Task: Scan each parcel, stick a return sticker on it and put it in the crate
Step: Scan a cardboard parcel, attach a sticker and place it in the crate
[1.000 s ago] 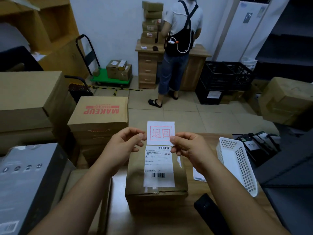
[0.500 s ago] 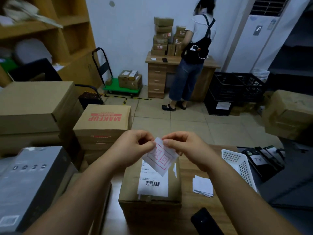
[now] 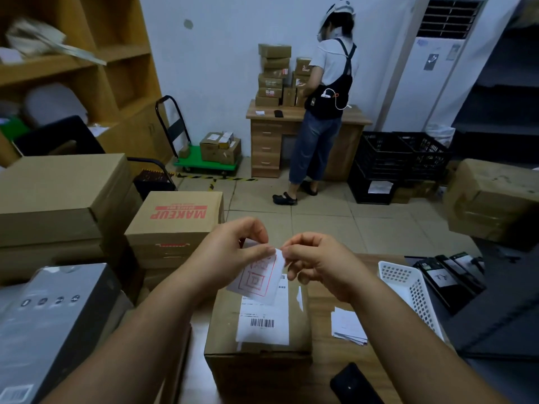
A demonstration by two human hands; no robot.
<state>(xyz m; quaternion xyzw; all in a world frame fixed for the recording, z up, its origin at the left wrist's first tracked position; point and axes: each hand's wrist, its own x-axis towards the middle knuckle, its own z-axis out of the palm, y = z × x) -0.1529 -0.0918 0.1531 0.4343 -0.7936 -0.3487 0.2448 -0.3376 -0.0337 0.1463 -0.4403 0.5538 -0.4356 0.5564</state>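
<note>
A brown cardboard parcel (image 3: 221, 330) with a white barcode label stands on the wooden table (image 3: 326, 360) in front of me. Above its far edge I hold a white return sticker (image 3: 258, 279) with red print, tilted. My left hand (image 3: 233, 252) pinches the sticker's upper left part. My right hand (image 3: 318, 263) pinches its upper right corner with thumb and forefinger. Both hands hover over the parcel without touching it. Black crates (image 3: 405, 161) stand on the floor at the far right.
A white perforated basket (image 3: 408, 290) and a pile of white stickers (image 3: 348, 326) lie right of the parcel. A black device (image 3: 354, 384) lies at the table's near edge. Cardboard boxes (image 3: 175, 220) stack at my left. A person (image 3: 320, 118) stands at a far desk.
The sticker went from flat and upright between my hands to tilted, with both hands drawn close together at its top edge. My view has risen a little.
</note>
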